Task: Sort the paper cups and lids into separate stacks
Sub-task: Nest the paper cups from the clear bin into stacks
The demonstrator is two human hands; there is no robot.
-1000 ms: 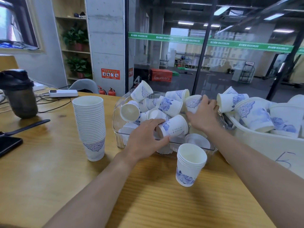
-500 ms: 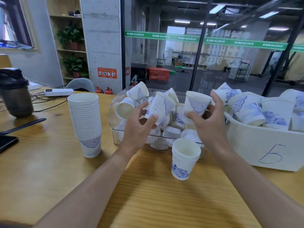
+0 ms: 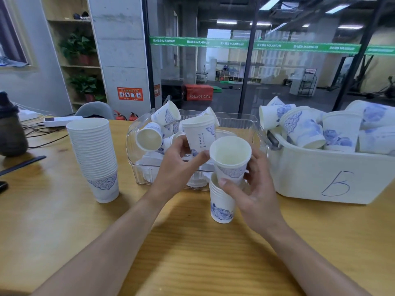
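Observation:
My right hand (image 3: 254,195) grips an upright white paper cup (image 3: 230,159) with a blue pattern, held just above the short cup stack (image 3: 221,207) on the table. My left hand (image 3: 177,169) holds a second cup (image 3: 198,135) upright over the front of the clear bin (image 3: 245,122). Loose cups and flat white lids lie inside that bin. A tall stack of cups (image 3: 95,154) stands to the left.
A white tub (image 3: 324,180) marked with a handwritten sign, full of loose cups, sits at the right. A dark shaker bottle (image 3: 9,133), a power strip (image 3: 62,120) with cables and a black flat tool (image 3: 21,164) lie at the far left of the wooden table (image 3: 192,253).
Both hands have lifted a cup each out of the clear bin. The right hand has carried its cup toward me, down over the short stack. The left cup now stands upright.

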